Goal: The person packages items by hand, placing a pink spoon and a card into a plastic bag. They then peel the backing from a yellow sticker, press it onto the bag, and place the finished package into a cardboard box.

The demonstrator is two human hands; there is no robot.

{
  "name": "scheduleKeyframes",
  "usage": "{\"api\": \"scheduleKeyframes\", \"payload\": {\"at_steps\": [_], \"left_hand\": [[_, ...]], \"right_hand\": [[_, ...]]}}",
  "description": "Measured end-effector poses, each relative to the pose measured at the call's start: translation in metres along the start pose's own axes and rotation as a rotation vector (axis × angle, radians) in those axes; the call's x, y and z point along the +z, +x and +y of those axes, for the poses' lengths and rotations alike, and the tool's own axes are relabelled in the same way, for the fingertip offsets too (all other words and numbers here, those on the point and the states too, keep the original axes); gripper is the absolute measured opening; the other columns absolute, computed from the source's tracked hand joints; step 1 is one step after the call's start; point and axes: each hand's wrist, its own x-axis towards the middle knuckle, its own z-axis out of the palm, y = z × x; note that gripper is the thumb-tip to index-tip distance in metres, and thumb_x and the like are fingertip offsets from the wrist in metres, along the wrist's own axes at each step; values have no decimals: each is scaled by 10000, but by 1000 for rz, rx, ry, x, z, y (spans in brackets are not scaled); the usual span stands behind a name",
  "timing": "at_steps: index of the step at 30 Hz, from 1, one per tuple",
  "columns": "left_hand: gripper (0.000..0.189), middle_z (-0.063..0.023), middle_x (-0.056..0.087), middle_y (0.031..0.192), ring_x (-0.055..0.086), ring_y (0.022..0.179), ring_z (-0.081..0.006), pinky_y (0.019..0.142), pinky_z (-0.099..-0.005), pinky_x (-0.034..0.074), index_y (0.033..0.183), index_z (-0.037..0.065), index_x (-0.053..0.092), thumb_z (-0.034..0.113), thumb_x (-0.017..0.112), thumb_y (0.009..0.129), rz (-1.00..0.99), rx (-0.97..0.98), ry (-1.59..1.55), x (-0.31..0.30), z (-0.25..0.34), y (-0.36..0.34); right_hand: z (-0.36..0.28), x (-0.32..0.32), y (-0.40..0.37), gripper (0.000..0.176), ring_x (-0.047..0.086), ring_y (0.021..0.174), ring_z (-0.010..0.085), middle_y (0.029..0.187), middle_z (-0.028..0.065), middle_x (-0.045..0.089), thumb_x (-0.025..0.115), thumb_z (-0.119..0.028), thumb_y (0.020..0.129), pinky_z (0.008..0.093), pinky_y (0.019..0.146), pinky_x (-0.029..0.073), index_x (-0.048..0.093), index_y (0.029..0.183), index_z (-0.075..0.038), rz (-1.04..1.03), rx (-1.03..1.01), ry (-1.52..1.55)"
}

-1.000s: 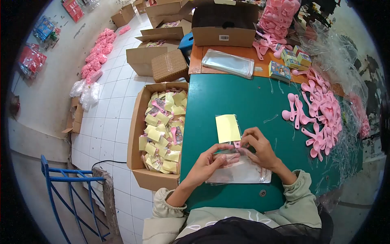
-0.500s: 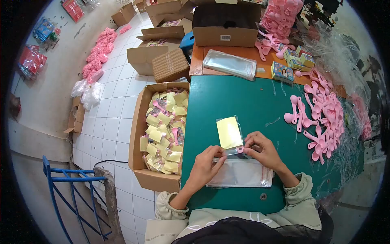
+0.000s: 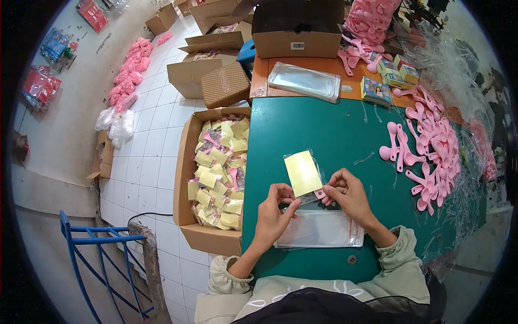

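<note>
A clear plastic bag with a yellow card point(image 3: 303, 173) inside is held between my two hands, above the green table. The pink end of a spoon point(image 3: 320, 193) shows at the bag's lower right corner. My left hand point(image 3: 279, 211) pinches the bag's lower left edge between thumb and fingers. Around the lower right corner, by the pink end, the fingers of my right hand point(image 3: 345, 195) are closed. Just below the hands lies a stack of empty clear bags point(image 3: 319, 229).
Left of the table stands a carton point(image 3: 186, 178) full of packed bags. Loose pink spoons point(image 3: 440, 156) lie at the right beside crumpled plastic. Behind are card packs point(image 3: 375, 90), more clear bags point(image 3: 304, 82) and an open box point(image 3: 295, 44). A blue metal rail point(image 3: 97, 240) stands lower left.
The bag with the yellow card has tilted slightly and moved a little up and left. Both hands have shifted slightly and keep their hold. The camera view has moved a little.
</note>
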Motion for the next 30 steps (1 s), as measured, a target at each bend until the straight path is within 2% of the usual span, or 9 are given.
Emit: {"api": "scheduleKeyframes", "payload": {"at_steps": [6,13,16,18,20,22,24,27,30], "left_hand": [[235,-88,571,886,577,751,-87,522,-214,519,1031,-2,456,43,601,852,-13,-14,43,0,5,-1],[350,-69,543,1090,543,803,-72,564,-208,512,1196,17,471,50,580,866,-129,-42,-23,-10,-1,-2],[441,-49,516,1195,506,848,-60,617,-190,490,1277,43,447,32,579,856,-134,-17,-49,-35,9,-7],[471,-42,539,1143,498,783,-52,586,-174,454,1295,43,449,18,582,844,-1,-14,-65,-68,17,-11],[475,-30,567,1022,490,723,-44,557,-171,426,1293,37,461,8,586,836,158,-11,-13,-108,15,-13],[446,-73,549,1124,537,853,-107,657,-226,500,1279,21,457,33,575,850,276,41,139,-150,-6,-10],[414,-112,524,1198,554,956,-197,732,-290,524,1259,24,465,51,568,859,468,85,709,-167,-2,-12],[387,-127,533,1174,558,1004,-235,769,-333,512,1235,38,485,71,573,860,404,192,525,-140,21,-1],[362,-137,547,1112,580,970,-246,770,-343,501,1173,31,505,127,608,840,42,359,643,-75,46,15]], "right_hand": [[-3,4,-1,157,626,660,114,776,91,594,557,-13,872,228,542,514,497,1015,13,2,-32,-65],[-17,3,-5,264,625,664,143,828,105,609,587,-59,849,271,578,511,551,1101,9,-58,25,-306],[-34,-27,-1,286,621,721,248,847,147,609,611,-71,802,338,657,500,567,1077,-6,-55,-378,-837],[-41,-64,0,209,552,915,338,943,151,571,560,-40,777,398,809,444,580,985,-29,140,-394,-1119],[-37,-111,11,183,541,887,334,956,150,549,480,7,794,420,782,436,568,946,-46,365,-544,-1387],[-40,-146,13,152,552,836,331,889,146,564,560,-31,763,419,751,443,559,915,-34,452,-409,-1402],[-35,-165,18,187,567,784,330,799,139,574,617,-35,725,408,716,455,559,901,-13,478,-305,-1305],[-16,-171,23,185,578,766,360,775,172,591,642,-138,746,443,675,452,554,834,-2,567,-217,-1496],[-19,-161,23,202,581,787,372,811,190,604,629,-185,773,463,668,448,566,838,-4,590,-170,-1561]]}}
